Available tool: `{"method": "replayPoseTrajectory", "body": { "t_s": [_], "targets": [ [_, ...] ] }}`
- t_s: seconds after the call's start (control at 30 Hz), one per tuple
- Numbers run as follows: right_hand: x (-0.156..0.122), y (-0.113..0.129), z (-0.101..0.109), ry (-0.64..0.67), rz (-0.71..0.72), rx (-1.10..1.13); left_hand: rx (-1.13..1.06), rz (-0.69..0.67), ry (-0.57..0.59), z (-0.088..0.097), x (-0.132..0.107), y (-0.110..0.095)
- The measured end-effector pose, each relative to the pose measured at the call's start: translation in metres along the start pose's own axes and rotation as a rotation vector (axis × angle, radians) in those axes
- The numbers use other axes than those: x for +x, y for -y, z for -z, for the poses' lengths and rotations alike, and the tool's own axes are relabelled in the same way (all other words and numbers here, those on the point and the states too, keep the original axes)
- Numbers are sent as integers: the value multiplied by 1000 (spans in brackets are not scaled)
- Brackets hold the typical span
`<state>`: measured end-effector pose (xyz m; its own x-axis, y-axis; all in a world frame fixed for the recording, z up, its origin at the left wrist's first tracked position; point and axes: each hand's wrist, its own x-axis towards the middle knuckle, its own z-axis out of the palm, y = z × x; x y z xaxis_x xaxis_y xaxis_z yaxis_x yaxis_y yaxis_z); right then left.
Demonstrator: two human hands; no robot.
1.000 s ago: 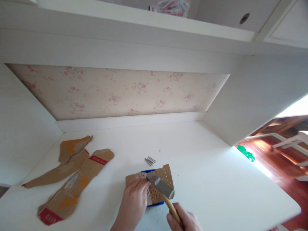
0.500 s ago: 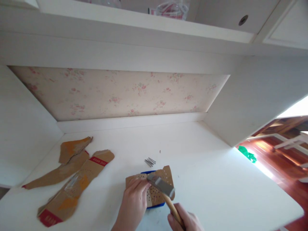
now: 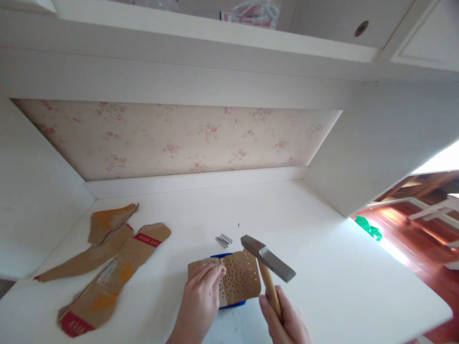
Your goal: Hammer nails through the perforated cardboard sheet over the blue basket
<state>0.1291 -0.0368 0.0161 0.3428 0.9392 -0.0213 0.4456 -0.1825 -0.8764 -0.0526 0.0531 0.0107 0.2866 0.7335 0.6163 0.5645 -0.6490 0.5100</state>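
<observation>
My right hand (image 3: 285, 317) is wrapped round the wooden handle of a hammer (image 3: 268, 258). Its grey steel head is raised to the right, apart from the cardboard. My left hand (image 3: 201, 296) rests on a piece of brown cardboard (image 3: 244, 282) dotted with many small holes. Thumb and fingers are pinched together there; whatever they hold is too small and covered to make out. Beneath the cardboard, the edge of a blue object (image 3: 236, 305) shows. Just behind it, several loose nails (image 3: 224, 240) lie in a small pile.
Torn cardboard strips (image 3: 96, 282) with red and orange patches lie on the white tabletop (image 3: 344, 267) at left. A tiny dark bit (image 3: 238, 225) sits behind the nails. White side panels and an overhead shelf (image 3: 215, 31) enclose the back; wallpaper (image 3: 179, 138) covers the rear.
The hammer has lifted off from beside my left fingertips and swung up to the right, my right hand moving slightly right with it. My left hand has stayed in place.
</observation>
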Motion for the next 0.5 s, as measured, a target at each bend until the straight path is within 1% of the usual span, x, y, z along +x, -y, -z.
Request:
{"method": "replayPoseTrajectory", "body": {
  "t_s": [0.07,0.1,0.17,0.23,0.4,0.5],
  "targets": [
    [13,9,3,-40,26,0,-7,6,12,-1,-2,2],
    [20,12,3,-48,10,-4,-11,8,15,-1,-2,2],
    [32,15,2,-11,-61,69,-17,4,17,0,-3,3],
    [39,14,-1,14,-96,135,-16,1,17,0,-3,2],
    [39,12,-12,43,-160,318,-34,35,40,1,-3,0],
    [39,15,-13,45,-201,445,-44,39,17,3,0,-5]
  ]
}}
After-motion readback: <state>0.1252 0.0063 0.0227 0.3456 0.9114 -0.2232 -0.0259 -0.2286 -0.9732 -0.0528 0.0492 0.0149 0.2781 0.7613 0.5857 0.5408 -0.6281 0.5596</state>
